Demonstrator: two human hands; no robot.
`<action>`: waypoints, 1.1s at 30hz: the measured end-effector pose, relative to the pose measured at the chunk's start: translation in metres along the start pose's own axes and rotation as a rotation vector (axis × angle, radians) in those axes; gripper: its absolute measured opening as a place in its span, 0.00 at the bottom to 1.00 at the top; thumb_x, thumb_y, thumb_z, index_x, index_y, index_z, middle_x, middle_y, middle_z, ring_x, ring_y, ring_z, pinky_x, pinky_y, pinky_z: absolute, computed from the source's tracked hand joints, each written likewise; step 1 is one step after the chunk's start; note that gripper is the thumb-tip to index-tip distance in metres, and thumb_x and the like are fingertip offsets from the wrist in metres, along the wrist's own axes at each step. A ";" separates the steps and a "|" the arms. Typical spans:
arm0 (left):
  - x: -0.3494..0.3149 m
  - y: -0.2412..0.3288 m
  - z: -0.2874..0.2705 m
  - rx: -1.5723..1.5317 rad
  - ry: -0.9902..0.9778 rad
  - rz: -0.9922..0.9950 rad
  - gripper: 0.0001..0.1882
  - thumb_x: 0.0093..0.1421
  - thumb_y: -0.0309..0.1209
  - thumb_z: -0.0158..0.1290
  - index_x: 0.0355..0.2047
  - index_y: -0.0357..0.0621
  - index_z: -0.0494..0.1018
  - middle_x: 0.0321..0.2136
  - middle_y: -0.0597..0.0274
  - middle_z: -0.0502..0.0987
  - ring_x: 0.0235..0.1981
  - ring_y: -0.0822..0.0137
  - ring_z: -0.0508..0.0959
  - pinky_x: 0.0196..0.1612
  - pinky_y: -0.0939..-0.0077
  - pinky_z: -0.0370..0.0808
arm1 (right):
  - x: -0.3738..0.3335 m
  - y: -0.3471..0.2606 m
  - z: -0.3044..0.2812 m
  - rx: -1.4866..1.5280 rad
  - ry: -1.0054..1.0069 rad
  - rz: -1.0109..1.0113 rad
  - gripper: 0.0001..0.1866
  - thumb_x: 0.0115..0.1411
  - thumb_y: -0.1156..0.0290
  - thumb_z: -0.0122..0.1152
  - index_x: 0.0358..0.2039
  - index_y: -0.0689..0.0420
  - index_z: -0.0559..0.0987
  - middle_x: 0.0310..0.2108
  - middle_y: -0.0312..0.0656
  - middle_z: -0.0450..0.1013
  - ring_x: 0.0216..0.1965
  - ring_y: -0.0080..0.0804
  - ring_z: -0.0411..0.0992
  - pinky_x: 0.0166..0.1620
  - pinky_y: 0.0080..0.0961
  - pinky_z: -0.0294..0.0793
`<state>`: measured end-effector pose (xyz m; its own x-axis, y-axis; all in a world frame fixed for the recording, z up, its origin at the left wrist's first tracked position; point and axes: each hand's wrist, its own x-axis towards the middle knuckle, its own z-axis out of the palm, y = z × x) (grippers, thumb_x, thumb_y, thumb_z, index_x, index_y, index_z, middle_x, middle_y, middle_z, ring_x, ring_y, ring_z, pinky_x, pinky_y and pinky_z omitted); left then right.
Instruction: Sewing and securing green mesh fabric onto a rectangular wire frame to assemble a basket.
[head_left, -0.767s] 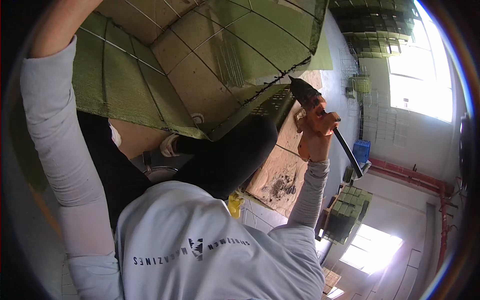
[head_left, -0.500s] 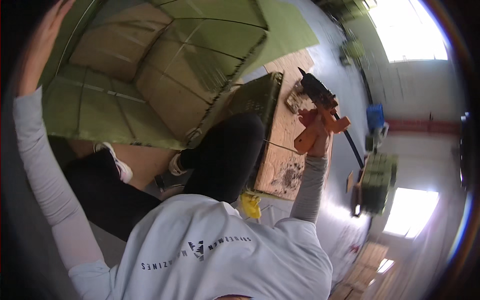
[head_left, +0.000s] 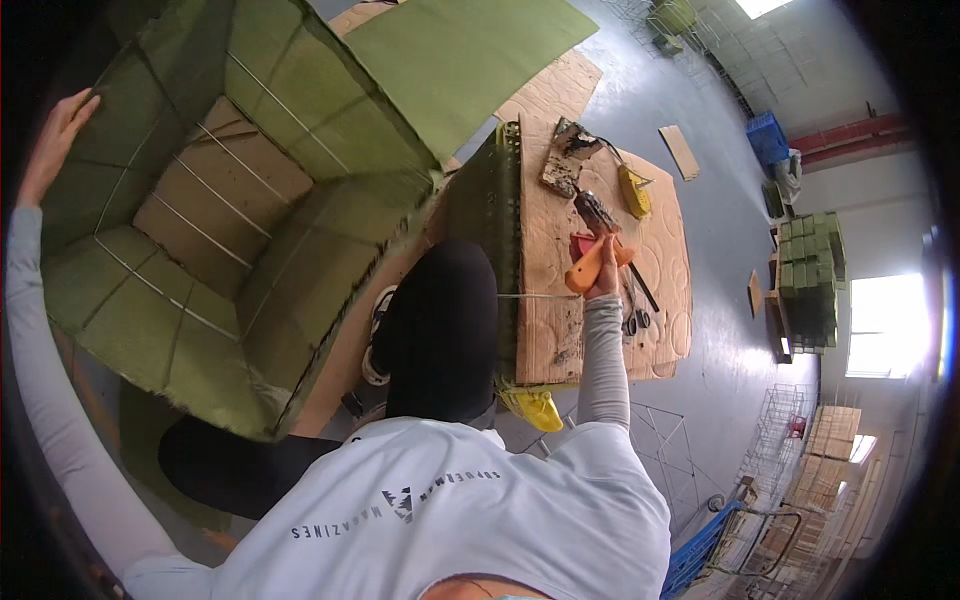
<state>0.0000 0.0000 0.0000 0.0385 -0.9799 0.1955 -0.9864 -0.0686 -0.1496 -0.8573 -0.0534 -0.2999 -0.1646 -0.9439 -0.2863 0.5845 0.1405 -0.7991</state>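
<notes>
Your right hand point(head_left: 608, 277) grasps gun point(head_left: 588, 270) right of box point(head_left: 285, 335), axis slanting forward past it; left hand point(head_left: 55, 143), fingers extended, nearer, at box's left edge.

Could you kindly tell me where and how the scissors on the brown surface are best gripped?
Probably by the scissors' black finger loops, coming from the right: they point back toward the person beside bare brown surface, while the right hand and sleeve crowd their left.
</notes>
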 end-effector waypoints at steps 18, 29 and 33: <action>0.055 -0.053 0.068 -0.169 0.038 -0.309 0.30 0.64 0.54 0.39 0.50 0.39 0.68 0.47 0.42 0.73 0.51 0.44 0.71 0.51 0.56 0.68 | 0.084 -0.040 0.047 -2.212 0.219 -0.418 0.17 0.63 0.59 0.48 0.42 0.56 0.80 0.34 0.49 0.78 0.34 0.45 0.77 0.37 0.35 0.76; 0.057 -0.084 0.107 -0.435 0.093 -0.354 0.34 0.63 0.58 0.39 0.52 0.39 0.69 0.51 0.49 0.73 0.55 0.52 0.69 0.56 0.65 0.63 | -0.030 0.130 0.423 -0.333 -0.950 -0.025 0.30 0.70 0.55 0.32 0.60 0.69 0.61 0.58 0.52 0.64 0.58 0.39 0.64 0.62 0.32 0.58; 0.054 -0.096 0.099 -0.505 -0.047 -0.314 0.34 0.63 0.57 0.41 0.52 0.39 0.70 0.53 0.51 0.72 0.56 0.56 0.69 0.58 0.68 0.61 | -0.090 0.127 0.439 -0.773 -0.966 -0.586 0.23 0.70 0.62 0.35 0.60 0.60 0.63 0.52 0.51 0.69 0.54 0.36 0.67 0.58 0.27 0.60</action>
<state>0.1127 -0.0652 -0.0712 0.3365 -0.9351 0.1112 -0.8803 -0.2704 0.3898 -0.4196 -0.0818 -0.1439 0.5693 -0.7082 0.4176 -0.0195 -0.5194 -0.8543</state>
